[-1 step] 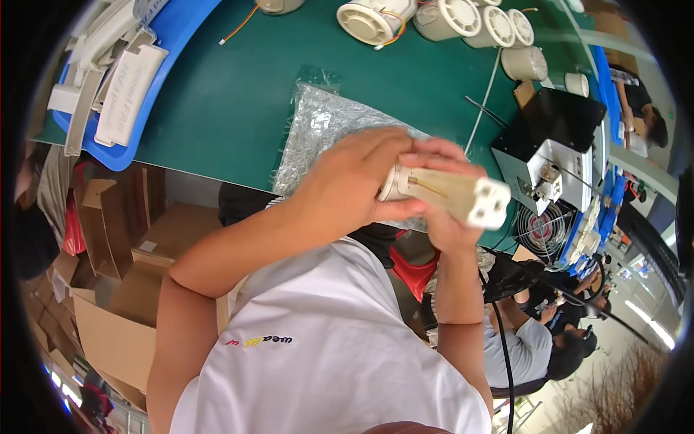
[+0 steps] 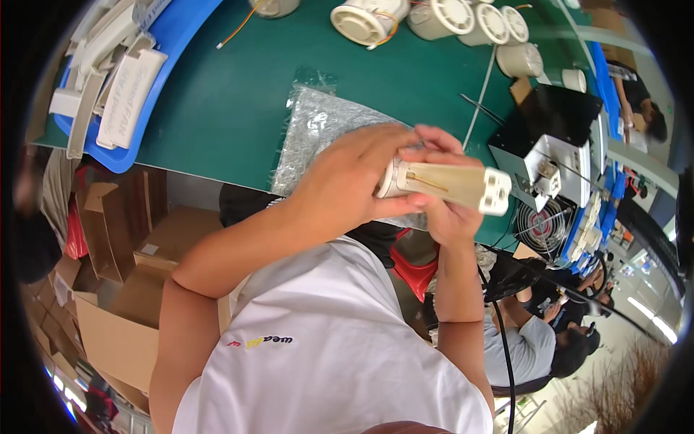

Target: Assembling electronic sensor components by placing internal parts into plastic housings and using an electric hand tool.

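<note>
Over the front edge of the green table (image 2: 210, 108), both my hands hold a cream plastic housing (image 2: 448, 185). It has a round end on the left and a long body ending in a white block with several square openings. My left hand (image 2: 354, 170) wraps around the round end, its thumb along the near side. My right hand (image 2: 455, 220) grips the long body from below and behind; its fingers show above it, partly hidden. Beneath the hands lies a sheet of clear bubble wrap (image 2: 307, 123).
Several round white fan units (image 2: 361, 27), some with coloured wires, stand along the table's far side. A blue bin (image 2: 148, 94) of white plastic parts is at left. On the right are a black-topped metal box (image 2: 553, 116) and a round fan (image 2: 541, 224). Cardboard boxes (image 2: 116, 333) stand lower left.
The housing has turned slightly in my hands, so its block end faces differently and its long side shows more. My right fingers have shifted a little above it.
</note>
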The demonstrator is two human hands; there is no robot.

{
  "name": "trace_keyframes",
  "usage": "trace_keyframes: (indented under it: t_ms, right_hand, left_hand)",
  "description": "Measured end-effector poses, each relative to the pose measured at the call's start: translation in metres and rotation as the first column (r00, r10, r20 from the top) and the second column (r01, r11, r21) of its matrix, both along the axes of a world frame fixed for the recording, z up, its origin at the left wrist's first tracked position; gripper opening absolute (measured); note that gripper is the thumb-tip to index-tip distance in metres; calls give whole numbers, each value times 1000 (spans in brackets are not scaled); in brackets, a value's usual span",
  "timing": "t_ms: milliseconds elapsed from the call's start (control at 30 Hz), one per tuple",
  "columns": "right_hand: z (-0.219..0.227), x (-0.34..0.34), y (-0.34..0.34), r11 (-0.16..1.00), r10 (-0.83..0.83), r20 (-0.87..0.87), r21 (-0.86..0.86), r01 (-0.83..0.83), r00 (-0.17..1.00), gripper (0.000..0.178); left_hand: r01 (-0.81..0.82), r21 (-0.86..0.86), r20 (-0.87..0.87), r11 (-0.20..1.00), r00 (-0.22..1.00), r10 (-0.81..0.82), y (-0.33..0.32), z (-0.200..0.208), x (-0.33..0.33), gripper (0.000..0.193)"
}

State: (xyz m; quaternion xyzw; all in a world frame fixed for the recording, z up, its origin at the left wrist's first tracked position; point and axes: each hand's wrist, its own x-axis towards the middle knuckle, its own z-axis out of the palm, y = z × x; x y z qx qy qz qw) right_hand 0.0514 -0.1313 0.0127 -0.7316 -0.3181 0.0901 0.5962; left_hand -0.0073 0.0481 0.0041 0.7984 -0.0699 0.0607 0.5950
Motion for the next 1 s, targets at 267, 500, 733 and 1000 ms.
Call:
trace_keyframes:
  t_ms: [267,500,733,1000]
  right_hand:
    - [-8,-10,-16,981,-73,-73,175,84,995,43]
    - [55,-39,-86,918,-380,-172,45,393,909,42]
    - [173,79,-97,481,-870,415,604,635,265,50]
    - [193,37,-137,445,-883,362,848,288,298,50]
  left_hand:
    - [129,168,314,977,933,-177,0,17,10,32]
    - [59,267,203,962,972,-116,-11,26,-1,36]
    - [37,480,331,876,918,-220,-66,40,13,28]
    - [19,142,315,990,947,-63,-66,19,19,6]
